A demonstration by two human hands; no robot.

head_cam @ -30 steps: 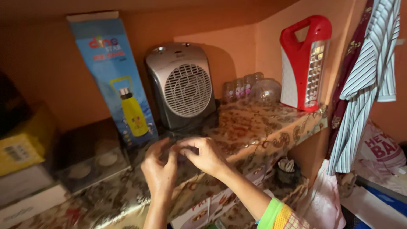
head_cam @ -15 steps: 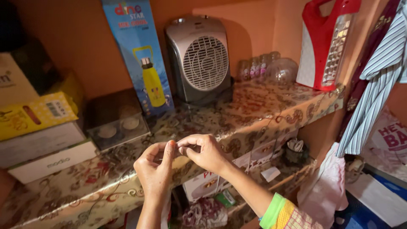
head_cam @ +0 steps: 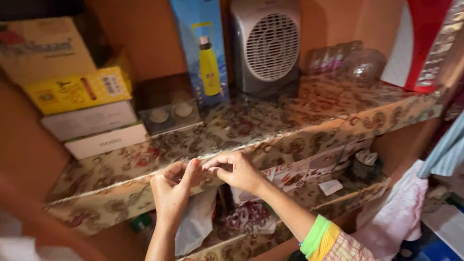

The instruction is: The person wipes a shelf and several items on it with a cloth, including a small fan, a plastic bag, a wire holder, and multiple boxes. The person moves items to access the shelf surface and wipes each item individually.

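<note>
The right arm wears a yellow checked sleeve (head_cam: 333, 244) with a bright green cuff (head_cam: 313, 234).

hands (head_cam: 205, 176) at patterned shelf (head_cam: 270, 130) edge

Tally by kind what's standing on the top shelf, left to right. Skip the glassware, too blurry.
Boxes: 6 (tan, yellow, grey, white, clear-lidded, tall blue bottle box)
Grey fan heater: 1
Red-and-white lantern: 1
Total: 8

We cannot tell what the left hand (head_cam: 171, 186) and right hand (head_cam: 239, 171) pinch; above them, the fan heater (head_cam: 266, 46) and red lantern (head_cam: 427, 46) are cut off
</note>
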